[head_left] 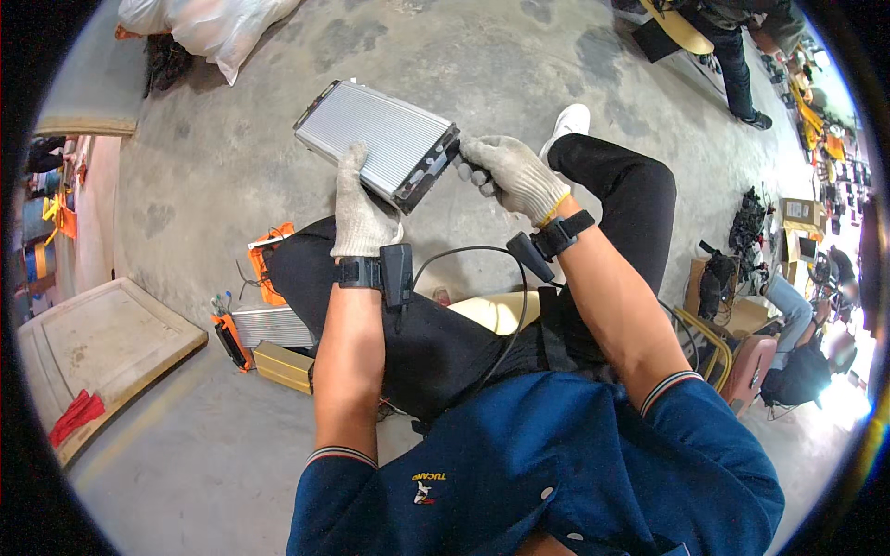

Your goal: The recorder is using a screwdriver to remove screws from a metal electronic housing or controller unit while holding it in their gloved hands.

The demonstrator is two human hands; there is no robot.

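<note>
Currently held: a flat, rectangular silver metal case (380,130) with fine ribs and a black end plate (428,174), raised over the floor beyond the person's knees and tilted, the black end nearer the right side.
Left hand: in a white knitted glove, the left hand (363,206) grips the case's near long edge, thumb on the ribbed face.
Right hand: gloved alike, the right hand (510,171) is beside the black end plate, fingers curled narrow; whether they pinch anything I cannot tell.
Wrists: black straps carry a black box-shaped module on the left (397,276) and another on the right (529,258), with a black cable (464,248) looping between the forearms.
Beside the left leg: a silver ribbed metal block (273,327) lies near a gold-coloured rectangular bar (284,367).
Far left: a red cloth (78,417) rests on a pale wooden panel (116,338).
Upper edge: white plastic bags (218,32) sit on the grey concrete floor (482,56).
Upper right: another person's dark-trousered leg (735,79) shows.
</note>
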